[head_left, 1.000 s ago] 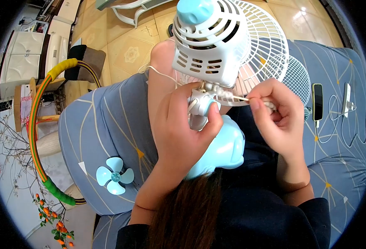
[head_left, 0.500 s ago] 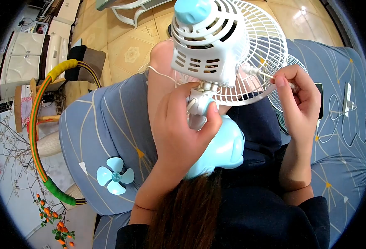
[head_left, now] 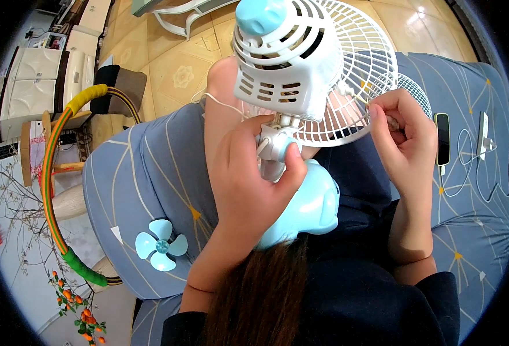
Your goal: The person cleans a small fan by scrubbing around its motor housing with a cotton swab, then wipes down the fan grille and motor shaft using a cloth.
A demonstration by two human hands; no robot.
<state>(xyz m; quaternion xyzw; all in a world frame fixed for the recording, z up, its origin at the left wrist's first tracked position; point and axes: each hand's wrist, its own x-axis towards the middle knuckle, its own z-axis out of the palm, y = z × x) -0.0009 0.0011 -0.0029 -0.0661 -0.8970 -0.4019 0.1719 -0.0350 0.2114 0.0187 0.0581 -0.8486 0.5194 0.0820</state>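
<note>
My left hand (head_left: 245,179) is closed around the neck (head_left: 274,144) of a small fan, thumb and fingers on opposite sides of the joint. The fan's white motor housing (head_left: 283,81) has a light blue knob (head_left: 260,16) at its back, and its light blue base (head_left: 300,202) rests in my lap. A white rear guard (head_left: 364,63) is attached to the housing, with no blade mounted in view. My right hand (head_left: 407,138) pinches a thin cotton swab (head_left: 358,97), its tip pointing at the guard's centre near the shaft.
A loose light blue fan blade (head_left: 161,247) lies on the grey patterned sofa (head_left: 145,190) at left. Another round grille (head_left: 416,95) lies at right, near a phone (head_left: 442,138) and a white power strip (head_left: 483,135). A striped hoop (head_left: 48,179) stands at far left.
My right hand and the swab have shifted slightly left. The fan head has tilted a little left, uncovering more of the phone. My left hand keeps its grip.
</note>
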